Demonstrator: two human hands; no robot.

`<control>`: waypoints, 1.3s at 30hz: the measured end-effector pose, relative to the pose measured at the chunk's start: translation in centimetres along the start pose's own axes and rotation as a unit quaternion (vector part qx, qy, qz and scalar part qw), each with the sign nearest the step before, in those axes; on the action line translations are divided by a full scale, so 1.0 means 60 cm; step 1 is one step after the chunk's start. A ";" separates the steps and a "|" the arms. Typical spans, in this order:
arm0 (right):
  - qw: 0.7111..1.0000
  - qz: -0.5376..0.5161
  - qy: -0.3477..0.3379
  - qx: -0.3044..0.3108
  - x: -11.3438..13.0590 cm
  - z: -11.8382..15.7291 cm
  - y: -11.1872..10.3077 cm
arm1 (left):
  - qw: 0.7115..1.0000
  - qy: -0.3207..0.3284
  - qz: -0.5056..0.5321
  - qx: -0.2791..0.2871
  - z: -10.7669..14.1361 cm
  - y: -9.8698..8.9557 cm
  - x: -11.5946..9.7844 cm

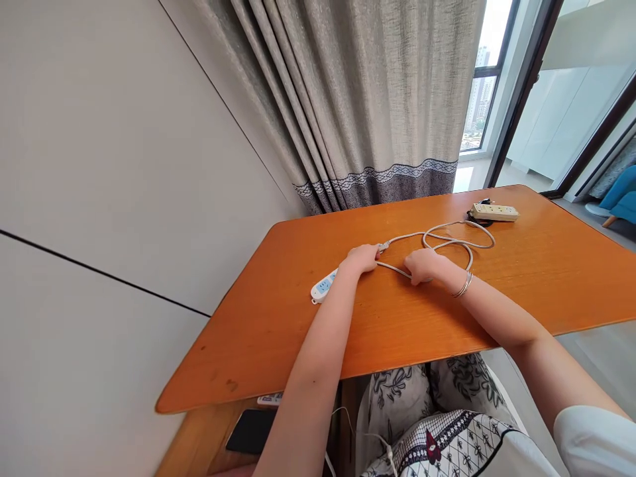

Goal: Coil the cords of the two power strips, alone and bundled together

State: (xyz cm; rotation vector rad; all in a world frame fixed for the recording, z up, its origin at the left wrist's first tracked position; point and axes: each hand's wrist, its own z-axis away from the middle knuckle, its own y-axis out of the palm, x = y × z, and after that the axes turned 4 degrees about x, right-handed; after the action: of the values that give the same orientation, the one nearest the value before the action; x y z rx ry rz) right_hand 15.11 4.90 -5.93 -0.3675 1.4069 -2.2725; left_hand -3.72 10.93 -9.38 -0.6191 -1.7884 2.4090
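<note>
A white power strip (324, 286) with blue socket faces lies aslant on the table, its far end hidden under my left hand (362, 259). The fingers of that hand curl down around the hidden end. Just beyond its fingertips is the grey-white plug (383, 246) of a cord. My right hand (422, 265) is closed on the pale cord (392, 267) close to the tabletop, a short way right of the left hand. From there the cord runs in loose loops across the table to the right.
At the far right of the orange-brown wooden table (278, 338) lies a cream power strip (494, 212) with a black cord. A grey curtain (377, 99) hangs behind the far edge. Below the near edge, a dark phone (252, 430) rests on a lower surface beside a white cable.
</note>
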 end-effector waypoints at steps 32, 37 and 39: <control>0.963 -0.197 -0.060 -0.172 0.016 0.049 -0.028 | 0.615 0.189 0.667 -0.376 0.114 -0.116 -0.096; 0.978 -0.053 -0.048 -0.195 0.058 0.101 -0.034 | 0.635 0.179 0.647 -0.382 0.104 -0.107 -0.098; 0.978 -0.021 -0.064 -0.197 0.074 0.118 -0.034 | 0.646 0.196 0.642 -0.363 0.105 -0.103 -0.104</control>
State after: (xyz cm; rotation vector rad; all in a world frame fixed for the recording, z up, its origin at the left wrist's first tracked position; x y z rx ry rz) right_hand 13.91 -2.05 -0.96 -0.6606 1.7927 -1.9506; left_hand -1.37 5.33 -0.43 -3.0335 -2.3637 1.2700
